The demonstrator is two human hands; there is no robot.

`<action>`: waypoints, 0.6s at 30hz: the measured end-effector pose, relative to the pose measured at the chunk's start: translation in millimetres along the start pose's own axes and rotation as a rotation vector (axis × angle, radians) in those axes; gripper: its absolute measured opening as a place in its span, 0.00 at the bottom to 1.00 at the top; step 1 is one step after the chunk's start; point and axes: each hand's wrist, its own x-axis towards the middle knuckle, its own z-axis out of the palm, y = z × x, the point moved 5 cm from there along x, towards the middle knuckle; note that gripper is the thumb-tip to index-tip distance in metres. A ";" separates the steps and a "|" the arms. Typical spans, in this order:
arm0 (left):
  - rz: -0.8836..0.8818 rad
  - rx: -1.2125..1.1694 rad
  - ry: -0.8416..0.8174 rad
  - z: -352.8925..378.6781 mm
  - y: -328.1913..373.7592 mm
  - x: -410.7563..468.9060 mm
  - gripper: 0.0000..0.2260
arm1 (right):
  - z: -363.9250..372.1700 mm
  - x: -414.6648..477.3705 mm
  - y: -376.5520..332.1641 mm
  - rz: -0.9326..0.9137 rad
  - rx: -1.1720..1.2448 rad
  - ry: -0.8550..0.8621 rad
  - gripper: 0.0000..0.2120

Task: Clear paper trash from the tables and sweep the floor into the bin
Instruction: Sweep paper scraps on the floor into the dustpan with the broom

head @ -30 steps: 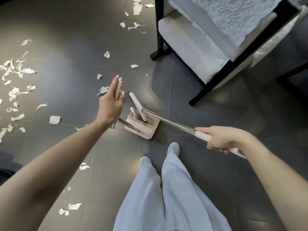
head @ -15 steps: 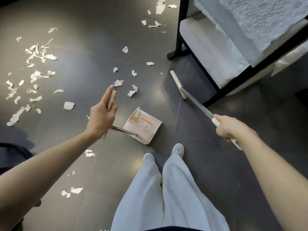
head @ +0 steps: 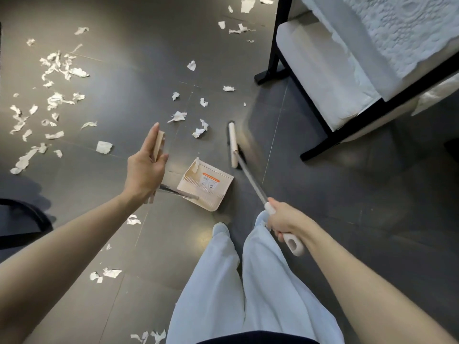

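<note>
Label [head: 210, 183] on the dustpan [head: 207, 202]: too blurred to read.

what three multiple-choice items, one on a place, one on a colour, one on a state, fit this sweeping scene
1. Where is the broom head relative to the dustpan?
A) inside it
B) on the floor beside it, apart
C) underneath it

2. What colour is the strip on the dustpan's label?
A) green
B) orange
C) blue

3. What is the right hand doing?
A) gripping the broom handle
B) hanging empty
C) picking up paper

Answers:
1 B, bare floor shows between the two.
2 B, the band along the label's top edge is orange.
3 A, the hand is closed round the handle's pale grip.
</note>
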 end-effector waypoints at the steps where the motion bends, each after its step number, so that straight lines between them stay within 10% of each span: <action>1: -0.003 -0.006 0.000 -0.6 -0.6 -0.7 0.30 | 0.9 -3.5 0.1 0.004 0.054 -0.021 0.36; 18: -0.181 -0.056 0.208 -55.8 -46.7 -1.0 0.31 | -64.2 10.6 -131.4 -0.230 -0.352 0.143 0.31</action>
